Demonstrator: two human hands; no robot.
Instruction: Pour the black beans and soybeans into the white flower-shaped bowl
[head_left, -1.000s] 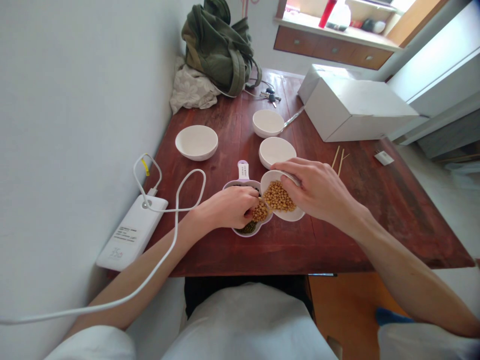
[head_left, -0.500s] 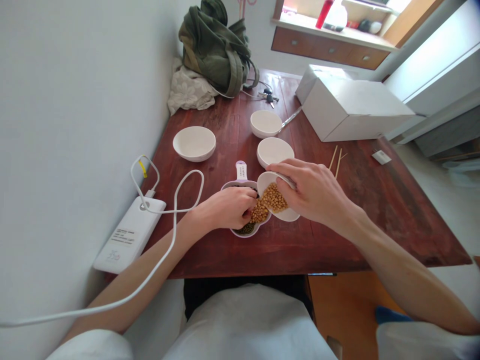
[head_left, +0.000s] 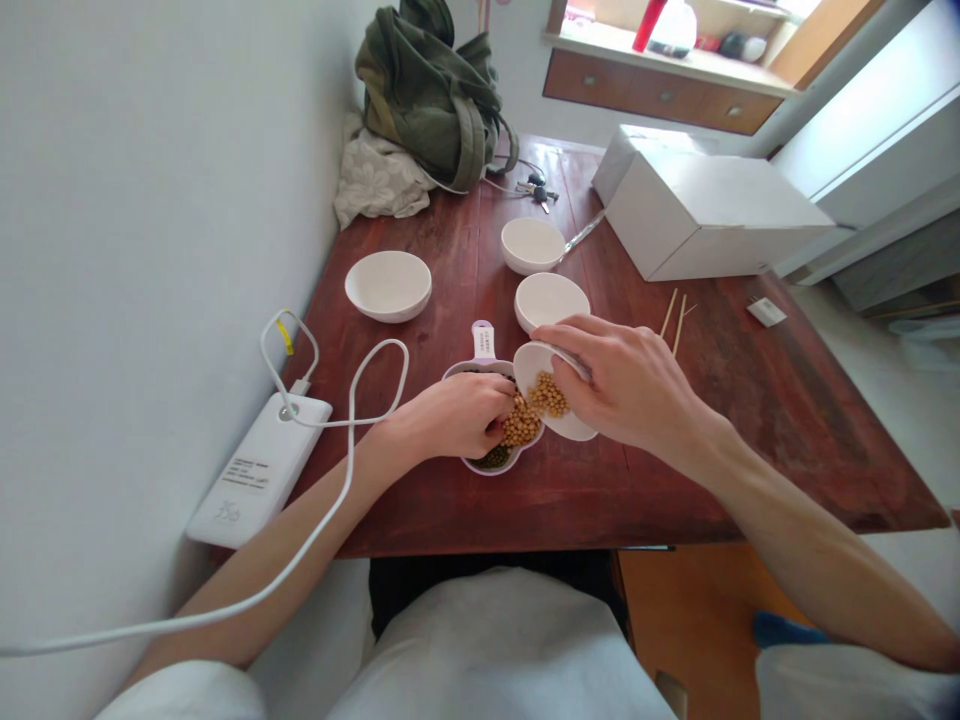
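Observation:
My right hand (head_left: 626, 375) grips a small white bowl (head_left: 581, 428) by its rim. The bowl tilts to the left, and the soybeans (head_left: 549, 395) in it slope toward its lower lip. That lip rests over a compartmented tray (head_left: 491, 470) with a lilac rim and a labelled handle (head_left: 484, 342). More soybeans (head_left: 520, 425) lie in the tray's right compartment. Green beans (head_left: 495, 457) fill the front one, and dark beans show partly at the back. Across the tray's middle lies my left hand (head_left: 476, 415), fingers curled down and closed; what they grip is hidden.
Three white bowls (head_left: 388, 287) stand behind the tray. At left, a power bank (head_left: 259, 470) has a white cable (head_left: 349, 450) looping over my left forearm. Chopsticks (head_left: 679, 325), a plug adapter (head_left: 766, 312), a white box (head_left: 720, 210), keys (head_left: 540, 192) and a green bag (head_left: 435, 100) are around.
Fewer soybeans remain in the tilted bowl, and the heap in the tray's right compartment looks fuller. Both hands have hardly moved.

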